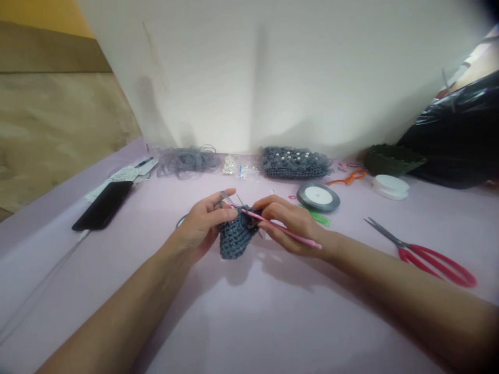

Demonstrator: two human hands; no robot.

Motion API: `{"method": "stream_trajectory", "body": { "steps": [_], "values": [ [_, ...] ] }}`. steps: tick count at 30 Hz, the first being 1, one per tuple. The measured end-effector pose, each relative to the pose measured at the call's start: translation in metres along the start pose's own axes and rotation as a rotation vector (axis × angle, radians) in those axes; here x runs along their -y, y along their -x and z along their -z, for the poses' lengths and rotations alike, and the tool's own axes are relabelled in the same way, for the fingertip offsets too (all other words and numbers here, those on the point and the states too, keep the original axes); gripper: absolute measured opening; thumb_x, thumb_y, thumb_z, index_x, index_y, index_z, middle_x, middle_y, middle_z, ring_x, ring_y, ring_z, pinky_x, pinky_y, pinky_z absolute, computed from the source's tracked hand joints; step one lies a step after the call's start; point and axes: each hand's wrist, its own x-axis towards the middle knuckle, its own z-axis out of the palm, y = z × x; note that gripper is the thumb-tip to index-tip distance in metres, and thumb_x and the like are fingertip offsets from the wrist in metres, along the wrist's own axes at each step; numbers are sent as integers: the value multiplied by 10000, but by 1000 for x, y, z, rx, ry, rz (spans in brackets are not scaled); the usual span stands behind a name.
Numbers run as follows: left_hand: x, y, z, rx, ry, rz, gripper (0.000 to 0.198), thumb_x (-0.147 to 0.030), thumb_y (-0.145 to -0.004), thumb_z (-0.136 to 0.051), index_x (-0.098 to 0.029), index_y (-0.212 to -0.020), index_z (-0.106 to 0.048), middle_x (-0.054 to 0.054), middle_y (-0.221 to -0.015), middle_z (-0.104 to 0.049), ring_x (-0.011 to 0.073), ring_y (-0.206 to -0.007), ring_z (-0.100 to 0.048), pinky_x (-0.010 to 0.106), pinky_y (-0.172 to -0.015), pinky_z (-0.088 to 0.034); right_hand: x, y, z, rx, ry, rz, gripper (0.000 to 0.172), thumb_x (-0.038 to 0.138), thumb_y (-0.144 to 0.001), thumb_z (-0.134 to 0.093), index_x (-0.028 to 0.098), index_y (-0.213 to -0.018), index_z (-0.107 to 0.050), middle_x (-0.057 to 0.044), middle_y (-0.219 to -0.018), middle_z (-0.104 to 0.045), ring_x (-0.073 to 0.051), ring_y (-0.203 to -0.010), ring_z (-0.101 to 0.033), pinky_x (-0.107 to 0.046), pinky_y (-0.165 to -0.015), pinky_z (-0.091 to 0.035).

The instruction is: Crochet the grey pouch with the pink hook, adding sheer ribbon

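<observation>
A small grey-blue crocheted piece (234, 240) hangs between my hands above the pink table. My left hand (205, 221) pinches its upper left edge, with a thin grey strand running over the raised index finger. In my right hand (290, 221) is a pink crochet hook (298, 238), held like a pen. The hook's tip lies at the top edge of the crocheted piece, beside my left thumb. Whether the tip is inside a stitch is too small to tell. My right fingers hide part of the piece's right side.
Red-handled scissors (436, 259) lie at right, near a grey ribbon spool (318, 197) and white spools (390, 186). Behind are a crocheted pouch with pearls (296, 163), loose grey ribbon (189, 160) and bagged beads (230, 165). A phone (103, 205) with a cable lies at left.
</observation>
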Motion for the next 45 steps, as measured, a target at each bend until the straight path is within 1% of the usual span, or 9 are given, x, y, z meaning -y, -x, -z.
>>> {"method": "stream_trajectory", "body": {
  "steps": [7, 11, 18, 26, 28, 31, 35, 40, 45],
  "values": [
    [-7, -1, 6, -18, -62, -55, 608, -118, -730, -725, -144, -1307, -539, -53, -681, -532, 78, -594, -509, 217, -571, -389, 5, -2, 5, 37, -162, -105, 81, 141, -952, -447, 176, -918, -511, -121, -1094, -624, -173, -954, -615, -308, -751, -503],
    [-8, 0, 7, -5, -80, -57, 620, -127, -714, -724, -151, -1308, -549, -50, -698, -528, 78, -592, -499, 215, -552, -382, 8, -3, 6, 52, -262, -205, 118, 183, -979, -424, 181, -932, -532, -96, -1126, -635, -155, -892, -626, -309, -758, -505],
    [-10, 0, 10, 23, -100, -83, 573, -108, -687, -700, -168, -1251, -616, -38, -732, -515, 76, -618, -484, 210, -582, -390, 15, -4, 10, 77, -312, -321, 176, 215, -1013, -387, 198, -966, -555, -56, -1155, -662, -139, -954, -659, -262, -804, -520],
    [-8, -1, 8, -43, -153, -147, 574, -109, -664, -699, -172, -1230, -631, -44, -726, -511, 80, -627, -470, 214, -597, -384, 19, -7, 9, 181, 27, -137, 223, 184, -974, -367, 151, -1120, -533, -119, -1070, -659, -139, -761, -610, -269, -634, -488],
    [-9, -1, 8, -41, -139, -142, 561, -107, -659, -690, -163, -1215, -640, -43, -723, -507, 84, -629, -471, 216, -594, -383, 20, -8, 10, 177, -47, -162, 212, 192, -981, -371, 167, -1103, -542, -113, -1103, -657, -148, -815, -631, -279, -678, -508],
    [-11, -1, 8, -21, -106, -120, 534, -107, -661, -665, -166, -1192, -659, -42, -724, -498, 83, -611, -454, 220, -576, -370, 21, -6, 10, 110, -264, -296, 169, 233, -1003, -386, 201, -1016, -551, -83, -1182, -653, -163, -932, -668, -298, -777, -542],
    [-11, -1, 9, -14, -99, -110, 500, -115, -675, -662, -173, -1171, -676, -40, -727, -498, 84, -606, -445, 222, -572, -362, 20, -4, 6, 21, -543, -446, 192, 299, -1009, -416, 211, -878, -525, -59, -1240, -646, -175, -981, -689, -335, -846, -573],
    [-10, -1, 11, 27, -90, -103, 468, -131, -711, -681, -187, -1176, -675, -36, -745, -498, 88, -640, -472, 218, -604, -385, 15, -5, 4, -19, -621, -471, 203, 298, -992, -470, 199, -866, -595, -62, -1164, -669, -181, -982, -675, -370, -895, -558],
    [-9, 0, 13, 85, -81, -89, 445, -154, -734, -701, -200, -1176, -680, -30, -768, -493, 85, -655, -482, 203, -602, -385, 11, -5, 2, -63, -820, -502, 202, 304, -981, -500, 186, -900, -642, -65, -1124, -661, -187, -980, -674, -392, -905, -547]
  ]
}}
